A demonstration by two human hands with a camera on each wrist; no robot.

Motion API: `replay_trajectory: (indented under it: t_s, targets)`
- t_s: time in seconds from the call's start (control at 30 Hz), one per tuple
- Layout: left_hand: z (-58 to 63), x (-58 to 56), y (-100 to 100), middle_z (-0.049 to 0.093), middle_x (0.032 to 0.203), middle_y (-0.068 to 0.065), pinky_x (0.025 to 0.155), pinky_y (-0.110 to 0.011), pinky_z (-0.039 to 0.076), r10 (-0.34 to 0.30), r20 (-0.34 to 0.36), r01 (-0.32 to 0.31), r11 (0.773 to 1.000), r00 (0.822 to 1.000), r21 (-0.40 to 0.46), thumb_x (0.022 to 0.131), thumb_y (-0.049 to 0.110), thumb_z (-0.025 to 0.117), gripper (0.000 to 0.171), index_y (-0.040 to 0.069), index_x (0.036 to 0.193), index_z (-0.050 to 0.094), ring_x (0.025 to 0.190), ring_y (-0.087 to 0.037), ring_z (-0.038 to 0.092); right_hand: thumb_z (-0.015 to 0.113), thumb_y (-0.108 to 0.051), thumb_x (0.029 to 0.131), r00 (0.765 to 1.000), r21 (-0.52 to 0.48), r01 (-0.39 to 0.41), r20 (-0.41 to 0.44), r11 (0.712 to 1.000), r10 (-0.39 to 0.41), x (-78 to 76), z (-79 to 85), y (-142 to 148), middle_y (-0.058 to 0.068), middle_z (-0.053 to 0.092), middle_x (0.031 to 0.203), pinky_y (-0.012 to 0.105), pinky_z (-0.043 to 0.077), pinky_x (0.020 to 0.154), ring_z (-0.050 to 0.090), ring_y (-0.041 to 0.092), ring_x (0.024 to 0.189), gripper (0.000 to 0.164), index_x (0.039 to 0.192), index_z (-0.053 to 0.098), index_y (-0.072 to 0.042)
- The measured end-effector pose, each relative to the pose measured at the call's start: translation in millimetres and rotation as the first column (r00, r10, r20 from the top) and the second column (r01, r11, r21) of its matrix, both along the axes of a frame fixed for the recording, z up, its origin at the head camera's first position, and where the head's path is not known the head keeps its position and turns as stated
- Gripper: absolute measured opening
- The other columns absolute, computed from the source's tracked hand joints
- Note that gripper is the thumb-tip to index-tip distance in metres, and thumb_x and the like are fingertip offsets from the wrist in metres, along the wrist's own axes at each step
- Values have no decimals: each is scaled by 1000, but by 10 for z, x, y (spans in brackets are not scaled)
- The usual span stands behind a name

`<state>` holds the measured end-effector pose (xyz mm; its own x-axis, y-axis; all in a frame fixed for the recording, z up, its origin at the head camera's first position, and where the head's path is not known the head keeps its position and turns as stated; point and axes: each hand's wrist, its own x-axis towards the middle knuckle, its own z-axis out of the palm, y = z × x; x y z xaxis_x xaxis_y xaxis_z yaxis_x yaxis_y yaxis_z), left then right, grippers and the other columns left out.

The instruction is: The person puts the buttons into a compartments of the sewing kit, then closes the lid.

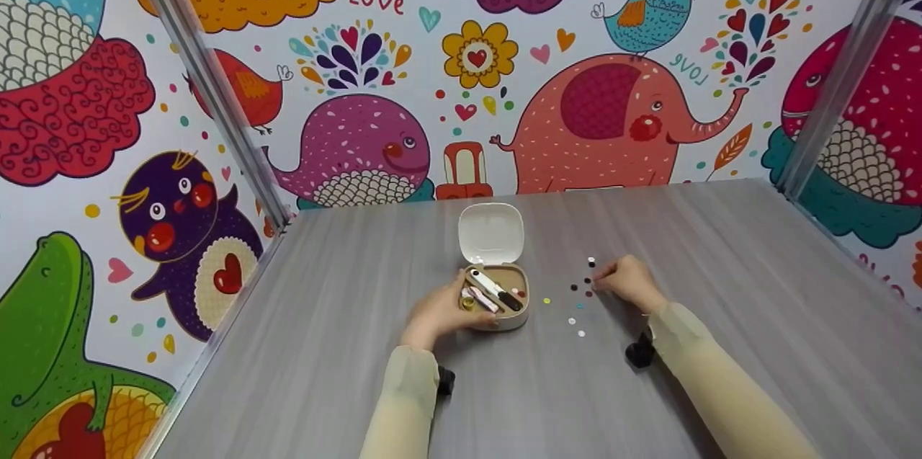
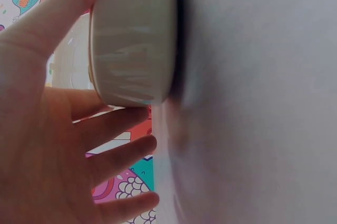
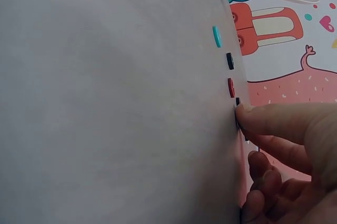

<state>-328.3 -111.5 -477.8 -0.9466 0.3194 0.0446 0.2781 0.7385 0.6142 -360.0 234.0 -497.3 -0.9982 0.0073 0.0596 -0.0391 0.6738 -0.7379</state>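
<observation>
My left hand (image 1: 436,311) grips the near-left side of a small cream sewing box (image 1: 513,322), thumb at the front and fingers along the side. Its white lid (image 1: 492,234) stands open at the back. Inside lie a slim white-and-black tool (image 1: 508,299) and a yellow spool (image 1: 468,304). My right hand (image 1: 629,283) is down at the tabletop among loose buttons, thumb and forefinger pinching a black button (image 3: 237,120), mostly hidden by the thumb. Beside it in the right wrist view stand a red button (image 3: 231,88), another black button (image 3: 230,61) and a teal button (image 3: 217,37).
Between box and right hand lie a yellow button (image 1: 547,300) and two white buttons, one (image 1: 572,321) farther back than the other (image 1: 581,333). Another white button (image 1: 591,259) lies farther back. Cartoon-printed walls bound the grey table (image 1: 324,372) at the back and sides.
</observation>
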Motion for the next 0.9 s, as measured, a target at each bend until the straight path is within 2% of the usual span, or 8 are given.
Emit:
replay_trajectory:
  t_s: [0.2,0.3,0.43,0.63,0.73,0.9]
  targets:
    - [4,2,1,50,140,-20,95,-49,43,-1,5,1,1000,1000,0,68,59,79,113,3,152,28,118,-36,55,75,-8,76,1000,-2,7,-6,1000,-7,3,-17,10,-2,61,62,26,38,49,47,11,54,8,74,74,-1]
    - [-1,-4,-3,51,138,-20,95,-50,44,-3,3,3,1000,1000,0,68,59,80,113,3,152,29,117,-37,55,75,-8,76,1000,-6,7,-10,1000,-7,7,-20,14,-5,54,54,25,33,45,41,9,49,13,66,70,-2]
    - [-3,-12,-13,52,137,-21,95,-50,44,-7,0,7,1000,1000,11,67,59,80,114,3,152,29,116,-37,56,74,-8,76,1000,-12,-11,-23,1000,11,1,10,15,-6,50,51,24,31,44,38,8,47,17,63,68,0]
    - [-5,-8,-19,49,140,-22,96,-50,43,-5,1,5,1000,1000,18,68,58,80,114,2,152,28,118,-38,54,72,-8,75,999,-40,-40,-19,998,39,-18,81,22,-10,40,47,24,25,43,30,7,45,32,50,53,-13]
    - [-12,-11,-14,50,138,-23,96,-50,43,-13,-11,13,1000,1000,9,68,57,81,113,2,151,29,117,-38,55,72,-9,76,999,-37,-37,-12,999,37,-18,107,33,-10,40,49,25,25,45,31,8,46,32,51,53,-12]
    - [-22,-22,-17,56,131,-23,92,-51,45,-20,-27,20,1000,999,-15,67,57,81,111,4,151,32,112,-38,58,72,-11,79,999,-26,-39,-2,999,39,-15,185,34,-4,51,56,26,26,47,34,9,50,16,67,70,0]
